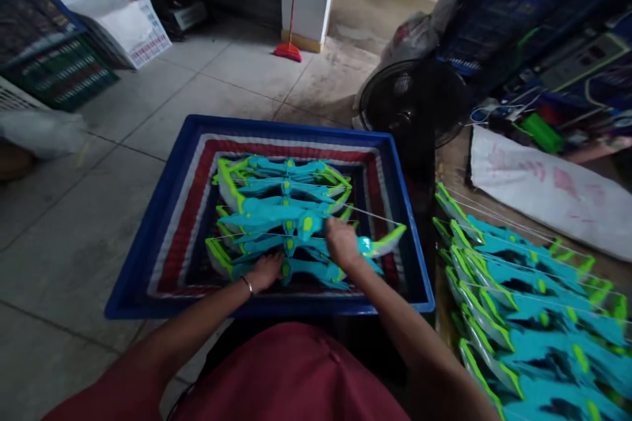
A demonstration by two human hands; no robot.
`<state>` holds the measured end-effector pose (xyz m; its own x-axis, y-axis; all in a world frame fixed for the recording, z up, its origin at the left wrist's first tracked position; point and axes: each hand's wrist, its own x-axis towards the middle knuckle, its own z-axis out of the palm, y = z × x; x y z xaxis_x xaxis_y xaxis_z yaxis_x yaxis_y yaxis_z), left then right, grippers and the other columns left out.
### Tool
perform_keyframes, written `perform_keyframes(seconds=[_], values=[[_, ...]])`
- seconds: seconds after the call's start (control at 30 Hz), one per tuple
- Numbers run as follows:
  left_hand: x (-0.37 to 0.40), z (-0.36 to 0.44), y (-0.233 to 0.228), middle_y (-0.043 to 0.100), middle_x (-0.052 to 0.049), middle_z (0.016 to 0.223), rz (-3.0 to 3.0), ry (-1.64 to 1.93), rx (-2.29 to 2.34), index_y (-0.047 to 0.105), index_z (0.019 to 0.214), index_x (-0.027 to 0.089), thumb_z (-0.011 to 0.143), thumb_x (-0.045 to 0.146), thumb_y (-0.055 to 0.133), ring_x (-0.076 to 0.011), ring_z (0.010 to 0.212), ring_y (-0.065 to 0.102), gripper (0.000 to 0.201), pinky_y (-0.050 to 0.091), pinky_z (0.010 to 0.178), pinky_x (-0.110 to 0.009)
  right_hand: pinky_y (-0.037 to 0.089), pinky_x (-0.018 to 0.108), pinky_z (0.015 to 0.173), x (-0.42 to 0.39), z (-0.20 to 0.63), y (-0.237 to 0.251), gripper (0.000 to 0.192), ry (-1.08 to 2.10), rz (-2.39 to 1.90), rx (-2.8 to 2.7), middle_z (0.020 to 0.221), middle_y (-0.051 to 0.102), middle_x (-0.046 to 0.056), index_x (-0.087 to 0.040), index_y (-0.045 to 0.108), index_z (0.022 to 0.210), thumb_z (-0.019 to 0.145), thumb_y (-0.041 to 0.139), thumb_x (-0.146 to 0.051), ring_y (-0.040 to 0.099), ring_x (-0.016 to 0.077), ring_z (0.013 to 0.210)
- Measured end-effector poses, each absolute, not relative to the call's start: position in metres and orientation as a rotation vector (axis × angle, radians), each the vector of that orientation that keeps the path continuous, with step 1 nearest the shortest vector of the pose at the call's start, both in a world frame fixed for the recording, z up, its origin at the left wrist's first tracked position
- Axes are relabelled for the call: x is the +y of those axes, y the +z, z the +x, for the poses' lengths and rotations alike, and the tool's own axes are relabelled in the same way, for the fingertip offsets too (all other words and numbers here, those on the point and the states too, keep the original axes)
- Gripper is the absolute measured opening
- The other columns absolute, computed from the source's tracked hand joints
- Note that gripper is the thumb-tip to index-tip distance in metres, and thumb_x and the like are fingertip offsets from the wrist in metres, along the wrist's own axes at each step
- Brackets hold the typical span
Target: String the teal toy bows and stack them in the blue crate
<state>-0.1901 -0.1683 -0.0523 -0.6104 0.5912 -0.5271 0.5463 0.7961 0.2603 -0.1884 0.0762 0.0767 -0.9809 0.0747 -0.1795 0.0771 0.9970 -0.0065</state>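
My right hand is closed around part of a turquoise and lime-green toy bow. This bow lies across the top of several similar toy bows stacked in rows. Its right tip reaches towards the side of a blue plastic crate, and a white string runs to that tip. At the front of the stack, my left hand, with a bracelet at the wrist, rests on the bows with its fingers stretched out. Some fingertips are hidden among the parts.
Red-and-white striped cloth lines the crate. More toy bows are piled on the right, near a white sack. A black fan stands behind the crate's right corner. Further back are a red broom and a white box.
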Motion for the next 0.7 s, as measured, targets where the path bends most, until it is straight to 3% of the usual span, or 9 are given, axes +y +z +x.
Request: perform_keyframes(seconds=[0.13,0.27,0.4,0.57,0.7], values=[[-0.167,-0.185,-0.054,0.062,-0.012,0.128,0.789,0.044,2.426,0.059,0.132,0.015,0.096,0.029,0.067,-0.0286,0.118,0.061,0.040,0.055,0.099,-0.050,0.046,0.038,0.084,-0.002,-0.223,-0.021,0.023,0.009,-0.037,2.784,0.102,0.064,0.017,-0.012,0.058,0.111,0.099,0.039,-0.007,0.060,0.0265,0.098],[-0.164,-0.182,-0.051,0.064,-0.011,0.123,0.771,0.043,2.416,0.062,0.126,0.014,0.094,0.031,0.071,-0.0273,0.114,0.063,0.038,0.056,0.097,-0.048,0.047,0.039,0.089,-0.007,-0.212,-0.068,0.025,0.040,-0.074,2.709,0.112,0.061,0.017,-0.011,0.058,0.117,0.101,0.039,-0.008,0.057,0.0262,0.108],[-0.170,-0.186,-0.041,0.065,-0.012,0.120,0.751,0.124,2.411,0.061,0.126,0.013,0.096,0.031,0.068,-0.0247,0.106,0.066,0.036,0.057,0.090,-0.041,0.048,0.039,0.093,0.000,-0.204,-0.080,0.025,0.044,-0.111,2.674,0.119,0.060,0.012,-0.011,0.056,0.124,0.103,0.044,-0.013,0.056,0.0252,0.112],[-0.168,-0.206,-0.044,0.057,-0.028,0.136,0.616,0.150,2.482,0.024,0.158,0.010,0.100,0.038,0.057,-0.0301,0.102,0.069,0.072,0.055,0.081,-0.037,0.048,0.042,0.097,0.001,-0.206,-0.084,0.025,-0.034,-0.159,2.645,0.121,0.060,0.011,-0.012,0.058,0.124,0.104,0.044,-0.016,0.056,0.0252,0.116],[-0.161,-0.211,-0.045,0.069,-0.024,0.118,0.601,0.062,2.434,0.026,0.157,0.007,0.099,0.040,0.056,-0.0330,0.111,0.068,0.072,0.054,0.086,-0.038,0.049,0.044,0.097,0.003,-0.212,-0.067,0.026,-0.157,-0.133,2.633,0.122,0.061,0.016,-0.008,0.060,0.121,0.103,0.041,-0.013,0.056,0.0278,0.118]])
